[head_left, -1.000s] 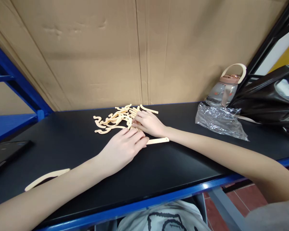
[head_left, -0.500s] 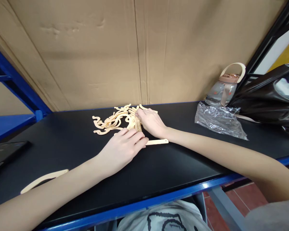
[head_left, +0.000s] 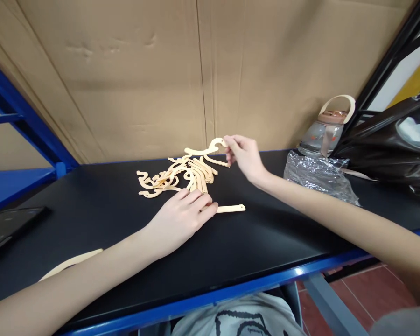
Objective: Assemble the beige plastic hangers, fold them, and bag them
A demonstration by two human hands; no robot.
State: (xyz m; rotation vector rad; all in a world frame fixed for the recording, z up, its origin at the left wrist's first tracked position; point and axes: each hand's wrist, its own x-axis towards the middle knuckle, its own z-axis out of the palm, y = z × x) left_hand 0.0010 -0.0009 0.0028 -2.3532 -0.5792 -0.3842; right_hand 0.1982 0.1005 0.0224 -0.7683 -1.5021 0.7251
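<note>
My right hand pinches the curled end of a cream plastic hanger hook, raised over the back of the pile. Below it, my left hand lies with bent fingers on a straight cream hanger arm. The arm's right end, with a small hole, sticks out past the fingertips; its left part is hidden under the hand. Just behind the left hand spreads a pile of cream hanger parts, curved hooks to the left and straighter arms to the right. Another curved arm rests partly behind my left forearm.
A black phone lies at the left of the black tabletop. At the right are a crumpled clear plastic bag, a handled water bottle and a dark bag. Cardboard stands along the back edge.
My right hand has lifted from the pile and moved right and up, bringing out a hanger hook. My left hand stays on the hanger arm, almost in the same place.
</note>
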